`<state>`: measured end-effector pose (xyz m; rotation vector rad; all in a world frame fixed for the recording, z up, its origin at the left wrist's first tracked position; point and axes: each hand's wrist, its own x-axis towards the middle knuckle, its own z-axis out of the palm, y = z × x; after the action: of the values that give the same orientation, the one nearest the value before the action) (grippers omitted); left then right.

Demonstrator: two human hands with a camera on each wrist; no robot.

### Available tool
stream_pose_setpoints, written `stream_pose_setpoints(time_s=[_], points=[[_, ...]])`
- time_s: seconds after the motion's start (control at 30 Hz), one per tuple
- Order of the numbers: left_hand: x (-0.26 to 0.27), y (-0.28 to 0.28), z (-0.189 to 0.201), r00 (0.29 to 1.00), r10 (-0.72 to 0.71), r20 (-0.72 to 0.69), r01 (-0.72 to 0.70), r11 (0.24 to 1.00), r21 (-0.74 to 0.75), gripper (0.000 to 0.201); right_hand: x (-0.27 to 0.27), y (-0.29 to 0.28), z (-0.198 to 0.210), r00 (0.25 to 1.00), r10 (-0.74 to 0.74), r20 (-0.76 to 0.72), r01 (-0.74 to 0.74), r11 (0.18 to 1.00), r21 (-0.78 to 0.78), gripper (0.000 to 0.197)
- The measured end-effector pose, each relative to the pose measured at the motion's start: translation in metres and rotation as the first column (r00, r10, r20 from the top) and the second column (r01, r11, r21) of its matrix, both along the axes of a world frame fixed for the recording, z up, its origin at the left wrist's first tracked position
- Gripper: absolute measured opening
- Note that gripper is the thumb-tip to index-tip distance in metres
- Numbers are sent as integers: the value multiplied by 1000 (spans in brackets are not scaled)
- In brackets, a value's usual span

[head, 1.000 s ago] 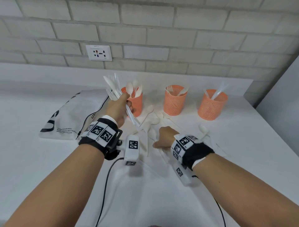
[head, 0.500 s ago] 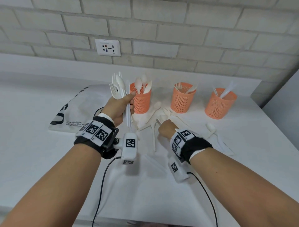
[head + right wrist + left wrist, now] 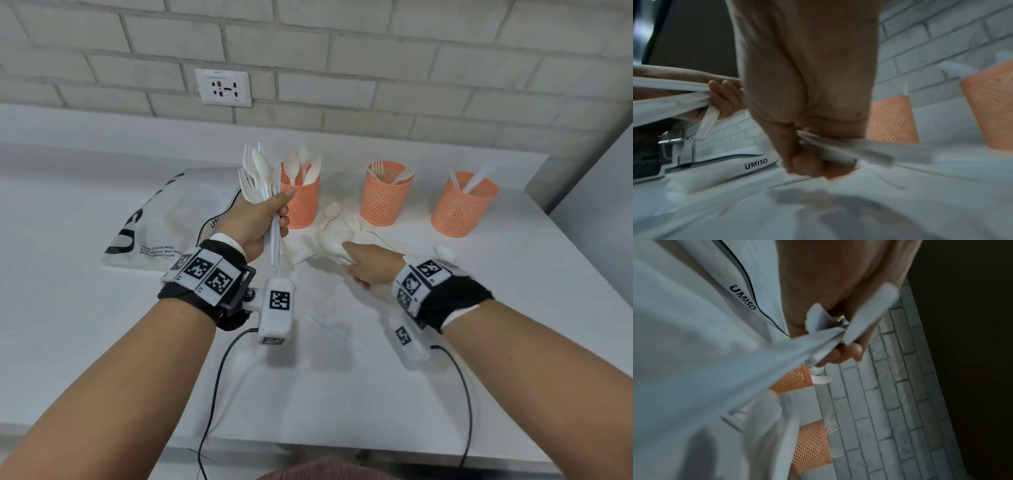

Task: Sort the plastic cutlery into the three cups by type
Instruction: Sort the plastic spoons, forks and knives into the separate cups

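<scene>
Since a sec ago the right hand [image 3: 368, 265] has slid closer to the left cup [image 3: 301, 202], now gripping loose cutlery [image 3: 840, 150] off the table [image 3: 102, 342]. The left hand [image 3: 255, 222] clutches a mixed bundle [image 3: 260, 174] upright, just beside that cup, w/ the other 2 cups further right.

Orange mesh cups [image 3: 383, 197], white cutlery [image 3: 260, 171], seemingly white bag [image 3: 178, 212] with black lettering

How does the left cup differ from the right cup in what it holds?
The left cup holds spoons, bowls up; the right cup holds what look like knives, though they are blurred. The left cup stands partly behind the left hand; the right cup stands unobstructed. Both are upright orange mesh cups.
</scene>
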<state>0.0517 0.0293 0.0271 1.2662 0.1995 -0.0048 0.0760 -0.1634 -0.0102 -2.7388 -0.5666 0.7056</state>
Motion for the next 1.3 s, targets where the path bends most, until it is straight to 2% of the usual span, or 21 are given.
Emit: stream_pose_setpoints(time_s=[0.07,0.13,0.23,0.33,0.5,0.57,0.63,0.7,0.77,0.8,0.87,0.93,1.0,1.07,1.1,1.13,1.2,1.3], points=[[0,-4,-1,1000,-13,-6,13,1000,-1,20,-11,-13,7,983,183,11,-183,980,79,14],[0,-10,-2,999,-38,-12,38,999,6,23,-24,-18,3,953,302,-7,-299,948,104,16],[1,-20,-3,995,-93,-20,94,995,27,22,-38,-18,-11,905,420,-68,-415,907,76,39],[2,-26,-1,989,-149,-23,150,987,52,20,-42,-19,-16,893,441,-86,-438,897,57,50],[1,-41,1,986,-167,0,167,985,45,20,-37,-26,-22,934,357,6,-357,933,44,26],[0,-47,0,987,-159,-1,159,986,49,20,-37,-28,-25,917,394,59,-396,918,27,20],[-1,-51,-2,988,-152,0,151,987,61,19,-35,-29,-28,882,455,123,-448,891,-78,23],[-1,-52,-2,990,-141,4,140,988,63,19,-32,-33,-28,865,466,185,-438,882,-176,28],[-1,-52,-2,992,-123,17,122,991,60,21,-27,-41,-22,877,415,244,-371,905,-205,29],[-1,-52,-2,993,-113,25,112,992,52,22,-25,-46,-16,904,334,266,-298,940,-167,27],[0,-52,-3,994,-102,34,101,995,25,22,-17,-56,-2,949,135,286,-130,991,-35,23],[2,-55,-4,995,-100,28,100,995,-5,22,-7,-65,10,952,-19,305,-22,992,128,17],[3,-63,-7,995,-96,25,96,995,-14,23,-3,-67,20,950,-164,265,53,922,384,15],[3,-74,-10,995,-97,31,97,995,-13,24,-7,-60,30,951,-281,127,135,751,647,16],[3,-80,-11,994,-102,38,102,995,-10,23,-12,-55,34,954,-296,42,171,655,736,10],[3,-86,-13,993,-108,47,108,994,-1,20,-16,-50,37,959,-279,-51,209,575,791,5],[2,-97,-14,989,-123,77,121,992,30,16,-21,-42,39,954,-207,-217,292,475,830,13],[4,-107,-16,980,-167,113,166,986,14,25,-21,-40,38,930,-119,-348,364,438,822,24]])
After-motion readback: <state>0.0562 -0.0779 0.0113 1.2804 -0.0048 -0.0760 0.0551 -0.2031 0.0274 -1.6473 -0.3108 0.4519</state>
